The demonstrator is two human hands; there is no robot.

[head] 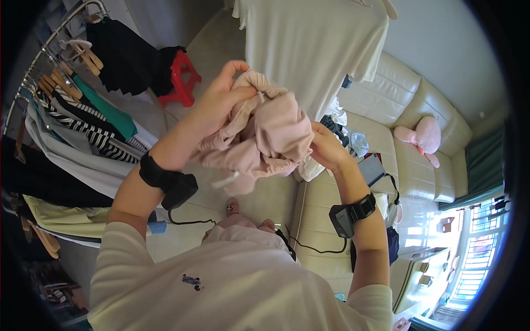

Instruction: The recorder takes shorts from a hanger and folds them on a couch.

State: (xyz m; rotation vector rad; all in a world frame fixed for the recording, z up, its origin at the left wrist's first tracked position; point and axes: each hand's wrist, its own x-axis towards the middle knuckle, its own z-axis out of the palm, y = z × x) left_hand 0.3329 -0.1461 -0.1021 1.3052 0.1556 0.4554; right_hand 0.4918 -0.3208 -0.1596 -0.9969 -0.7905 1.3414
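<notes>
A bunched pink cloth garment (277, 128) with gathered elastic edges and a pale drawstring hangs in the air between my hands, above the floor. My left hand (232, 93) grips its upper left edge, thumb laid over the gathered waistband. On the right side, my right hand (327, 145) pinches the garment's edge; some of those fingers are hidden behind the cloth. The lower part with the loose cord end is slightly blurred. Each wrist wears a black strapped device with a cable.
To the left stands a metal clothes rail (45, 47) full of hung garments. A red plastic stool (184, 80) is behind it. Ahead hangs a large white cloth (306, 45). A cream leather sofa (377, 97) on the right holds clothes, a tablet (371, 169) and a pink plush toy (426, 136).
</notes>
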